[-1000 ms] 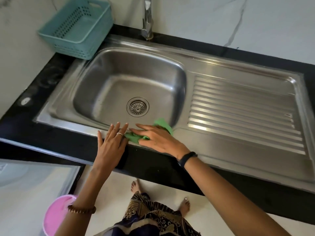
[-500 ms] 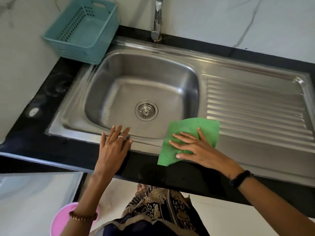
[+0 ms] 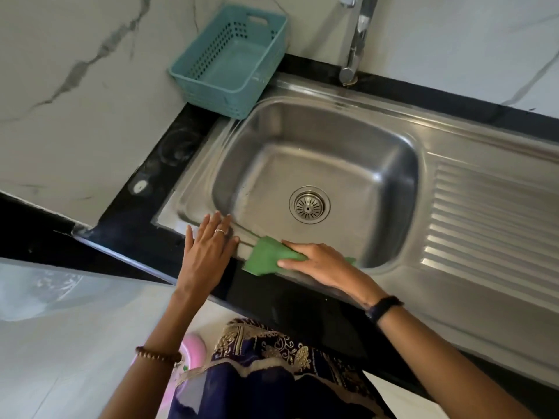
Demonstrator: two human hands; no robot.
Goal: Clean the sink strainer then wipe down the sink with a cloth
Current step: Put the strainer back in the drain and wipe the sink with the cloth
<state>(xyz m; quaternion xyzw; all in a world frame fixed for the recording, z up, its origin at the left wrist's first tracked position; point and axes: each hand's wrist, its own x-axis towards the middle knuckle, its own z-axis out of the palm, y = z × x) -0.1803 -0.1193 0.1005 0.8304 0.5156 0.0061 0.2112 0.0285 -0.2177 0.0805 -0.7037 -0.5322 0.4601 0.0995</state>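
Green square cloth (image 3: 267, 257) lies bunched on the near rim of the stainless steel sink (image 3: 390, 279), partly over the black stone counter edge (image 3: 290, 294). Placed there prob. because the rim is the strip being wiped; basin and ribbed drainboard (image 3: 490, 216) look dry/unmarked, can't judge how much is done.

R hand (image 3: 317, 261): palm down, fingers straight and together, flat on cloth, pressing it to the metal. No pinch, no curl seen. Wrist low, forearm coming in from lower right, black wristband (image 3: 382, 308) on it. Flat-hand press suits sliding along the rim w/o the cloth riding up.

L hand (image 3: 208, 252): fingers spread and extended, palm flat on rim/counter corner just left of cloth, holding nothing. Likely a brace for body weight while leaning in. Ring on one finger, bead bracelet (image 3: 157, 355) at wrist.

Round metal strainer (image 3: 309, 204) seated in drain at basin floor, well apart from both hands. Looks clean, so strainer step judged done.

Teal plastic basket (image 3: 230, 58) at back-left corner, chrome tap (image 3: 355, 40) behind basin.
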